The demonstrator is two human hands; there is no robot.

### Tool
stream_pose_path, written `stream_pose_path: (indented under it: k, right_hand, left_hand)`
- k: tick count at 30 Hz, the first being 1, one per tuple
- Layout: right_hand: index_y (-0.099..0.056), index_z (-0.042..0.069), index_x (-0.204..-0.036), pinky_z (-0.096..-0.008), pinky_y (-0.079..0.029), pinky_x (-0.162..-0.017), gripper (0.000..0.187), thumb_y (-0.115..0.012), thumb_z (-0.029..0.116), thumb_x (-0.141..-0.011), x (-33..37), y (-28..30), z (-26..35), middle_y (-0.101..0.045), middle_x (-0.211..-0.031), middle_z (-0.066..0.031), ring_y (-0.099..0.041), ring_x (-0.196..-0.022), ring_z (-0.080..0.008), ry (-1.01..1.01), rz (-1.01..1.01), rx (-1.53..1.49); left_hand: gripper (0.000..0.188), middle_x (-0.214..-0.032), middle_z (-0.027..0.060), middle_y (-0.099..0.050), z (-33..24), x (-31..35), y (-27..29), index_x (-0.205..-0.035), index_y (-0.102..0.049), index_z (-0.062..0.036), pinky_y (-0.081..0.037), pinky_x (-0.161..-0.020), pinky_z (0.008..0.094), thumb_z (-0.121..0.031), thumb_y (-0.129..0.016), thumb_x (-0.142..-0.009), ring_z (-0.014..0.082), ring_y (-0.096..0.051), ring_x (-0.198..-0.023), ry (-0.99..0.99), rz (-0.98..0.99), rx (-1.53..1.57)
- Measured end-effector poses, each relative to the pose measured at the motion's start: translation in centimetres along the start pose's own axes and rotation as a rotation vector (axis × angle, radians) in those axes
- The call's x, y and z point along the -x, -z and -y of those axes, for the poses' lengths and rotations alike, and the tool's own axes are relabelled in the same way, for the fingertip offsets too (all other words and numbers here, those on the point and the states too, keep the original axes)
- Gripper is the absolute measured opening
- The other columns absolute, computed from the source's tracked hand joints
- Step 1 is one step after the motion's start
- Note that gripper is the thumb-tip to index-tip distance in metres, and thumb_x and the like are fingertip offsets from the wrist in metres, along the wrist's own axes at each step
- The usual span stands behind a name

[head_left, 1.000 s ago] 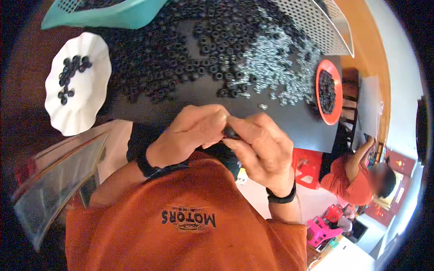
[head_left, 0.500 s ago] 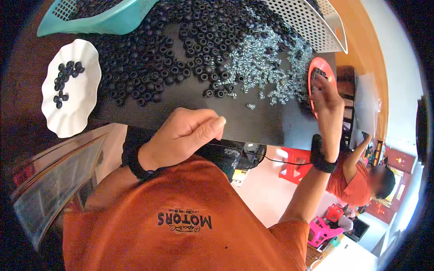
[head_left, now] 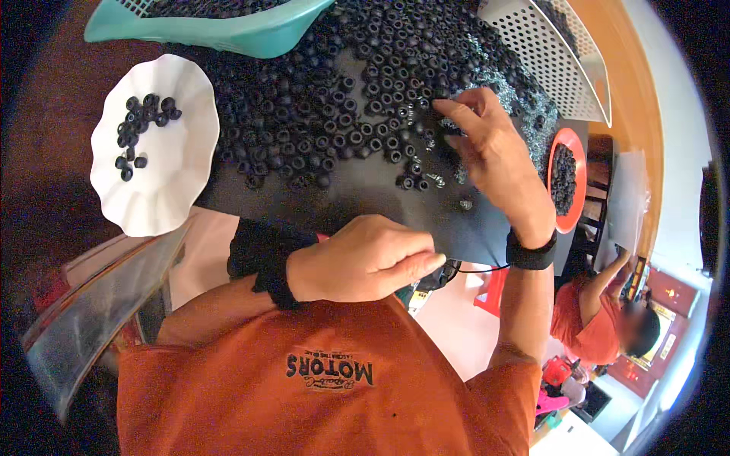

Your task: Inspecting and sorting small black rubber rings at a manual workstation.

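My right hand [head_left: 498, 156] reaches down over the dark table [head_left: 357, 194], its thumb and forefinger apart above the border between two heaps. On its left spreads a wide pile of small black ring-shaped pieces [head_left: 327, 137]. Partly hidden behind the hand lies a heap of small silver metal pieces [head_left: 498, 80]. My left hand [head_left: 369, 262] is closed near the table's front edge, thumb pressed against the curled fingers; whatever it may hold is hidden. A white wavy-rimmed plate [head_left: 160, 201] at the left carries several black pieces. An orange-red dish [head_left: 578, 163] at the right holds small dark pieces.
A teal basket [head_left: 258, 34] stands at the far left and a white perforated basket [head_left: 559, 64] at the far right, both with dark contents. A glass-like panel [head_left: 99, 304] is at the lower left. Another person [head_left: 589, 311] is off to the right.
My right hand has moved left from the orange-red dish to the heaps. My left hand stays closed and sits further right in the picture. The whole view has shifted.
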State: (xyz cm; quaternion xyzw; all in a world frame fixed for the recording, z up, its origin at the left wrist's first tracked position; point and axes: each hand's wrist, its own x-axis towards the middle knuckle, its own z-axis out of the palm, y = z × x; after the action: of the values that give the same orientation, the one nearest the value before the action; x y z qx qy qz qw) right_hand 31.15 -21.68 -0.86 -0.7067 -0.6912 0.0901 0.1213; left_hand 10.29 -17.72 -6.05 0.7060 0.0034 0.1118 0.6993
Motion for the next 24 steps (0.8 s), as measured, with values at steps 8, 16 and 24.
stream_pose_path:
  k: [8,16,24]
  right_hand:
    - [-0.061,0.001,-0.102,-0.0324,-0.046,-0.076,0.029,-0.063,-0.007,-0.075,0.2,-0.4,3.4,-0.052,-0.096,-0.0121,-0.055,-0.087,-0.0282,-0.052,0.083,-0.203]
    - [-0.061,0.002,-0.103,-0.0353,-0.047,-0.074,0.029,-0.061,-0.007,-0.076,0.4,-0.1,2.5,-0.054,-0.097,-0.0137,-0.057,-0.089,-0.0302,-0.181,0.039,-0.002]
    - [-0.058,0.003,-0.114,-0.0353,-0.045,-0.074,0.041,-0.068,0.003,-0.074,-3.1,-0.1,5.3,-0.05,-0.093,-0.0132,-0.053,-0.085,-0.0303,-0.077,0.1,-0.161]
  left_hand:
    - [0.025,-0.061,0.0181,-0.05,1.0,-0.1,0.4,-0.072,-0.049,-0.0026,-0.039,-0.053,0.0471,-0.018,-0.056,-0.09,0.0388,-0.054,-0.058,-0.115,0.014,0.061]
    - [0.012,-0.071,0.0146,-0.056,0.9,-0.3,1.4,-0.086,-0.055,-0.002,-0.045,-0.058,0.0413,-0.013,-0.055,-0.09,0.0348,-0.059,-0.066,-0.067,0.139,0.053]
    - [0.013,-0.07,0.0148,-0.055,1.2,-0.1,0.9,-0.084,-0.054,-0.0018,-0.043,-0.056,0.042,-0.014,-0.057,-0.089,0.0346,-0.058,-0.065,-0.105,0.096,0.014]
